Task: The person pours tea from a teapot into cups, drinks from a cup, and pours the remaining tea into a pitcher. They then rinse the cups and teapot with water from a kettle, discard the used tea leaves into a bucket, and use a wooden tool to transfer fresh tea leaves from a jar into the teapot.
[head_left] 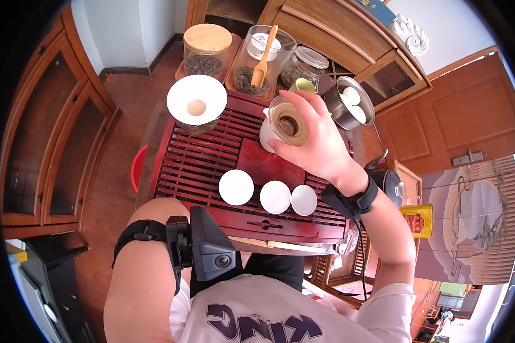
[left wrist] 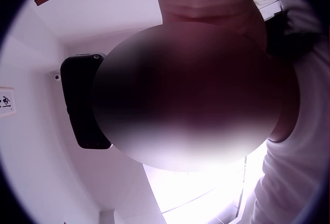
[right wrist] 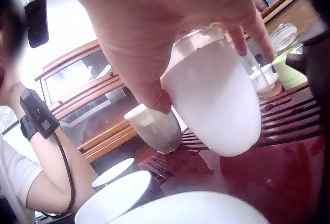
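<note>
My right hand (head_left: 317,134) grips a white pitcher (right wrist: 214,100) near its rim, thumb on one side and fingers on the other. A clear part shows at its top, and its inside looks brown from above. Three white cups (head_left: 236,187) stand in a row on the slatted red tea tray (head_left: 183,166), nearer my body. At the far left of the tray is a glass vessel with a wide white top (head_left: 212,91). My left arm is bent up, with the hand (head_left: 161,210) close to my head. Its fingers are hidden.
Behind the tray stand a wooden-lidded jar (head_left: 207,39), a tall glass jar (head_left: 286,46) with a wooden scoop (head_left: 261,71), a clip-top jar (head_left: 310,60) and a green cup (head_left: 303,86). A metal pot (head_left: 340,117) holds white rounded things. A dark kettle (head_left: 386,183) stands at right.
</note>
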Available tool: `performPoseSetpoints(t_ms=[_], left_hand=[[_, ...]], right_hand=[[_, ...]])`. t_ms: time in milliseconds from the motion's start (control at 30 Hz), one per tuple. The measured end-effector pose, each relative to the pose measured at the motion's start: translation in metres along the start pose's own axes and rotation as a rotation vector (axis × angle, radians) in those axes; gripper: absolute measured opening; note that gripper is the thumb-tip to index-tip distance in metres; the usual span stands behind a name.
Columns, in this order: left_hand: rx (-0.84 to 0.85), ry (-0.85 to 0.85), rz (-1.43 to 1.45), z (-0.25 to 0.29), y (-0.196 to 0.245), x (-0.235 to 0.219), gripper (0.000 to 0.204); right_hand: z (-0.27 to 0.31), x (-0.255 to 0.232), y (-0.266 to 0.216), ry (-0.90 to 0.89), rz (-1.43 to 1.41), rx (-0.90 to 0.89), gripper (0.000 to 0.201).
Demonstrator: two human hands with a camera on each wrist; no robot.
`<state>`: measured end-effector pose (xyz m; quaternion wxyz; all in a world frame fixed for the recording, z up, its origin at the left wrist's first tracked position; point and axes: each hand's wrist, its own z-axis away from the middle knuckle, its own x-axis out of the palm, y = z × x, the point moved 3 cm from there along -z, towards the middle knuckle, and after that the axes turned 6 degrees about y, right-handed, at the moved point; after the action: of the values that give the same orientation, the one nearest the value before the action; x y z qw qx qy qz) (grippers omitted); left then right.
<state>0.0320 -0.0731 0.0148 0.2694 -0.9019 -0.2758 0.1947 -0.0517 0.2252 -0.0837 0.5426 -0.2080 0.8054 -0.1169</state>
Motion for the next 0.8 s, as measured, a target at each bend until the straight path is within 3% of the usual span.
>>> performPoseSetpoints(t_ms=[67,133,400,500,600,667,767,800], left_hand=[[-0.058,0.077,0.101,0.007,-0.021,-0.004,0.032],[-0.115,0.155,0.201,0.011,-0.032,-0.007,0.032],[-0.114,0.108,0.118,0.011,-0.035,-0.012,0.033],[-0.099,0.107,0.134,0.011,-0.036,-0.012,0.033],[-0.047,0.086,0.119,0.01,-0.035,-0.013,0.034],[-0.053,0.077,0.105,0.011,-0.034,-0.014,0.034],[-0.068,0.067,0.074,0.01,-0.032,-0.014,0.033],[-0.103,0.091,0.1,0.011,-0.031,-0.014,0.033]], right_hand=[[0.003,0.001,-0.002,0.051,0.133,-0.04,0.076],[0.004,0.001,-0.002,0.025,0.076,-0.015,0.076],[0.007,0.003,-0.001,0.105,0.023,-0.047,0.078],[0.008,0.004,0.003,0.001,-0.007,0.002,0.083],[0.008,0.001,0.003,-0.001,-0.077,0.045,0.094],[0.01,-0.01,-0.001,-0.006,-0.127,0.081,0.115],[0.016,-0.034,0.015,0.012,-0.246,0.053,0.122],[0.02,-0.042,0.021,0.103,-0.311,0.074,0.116]])
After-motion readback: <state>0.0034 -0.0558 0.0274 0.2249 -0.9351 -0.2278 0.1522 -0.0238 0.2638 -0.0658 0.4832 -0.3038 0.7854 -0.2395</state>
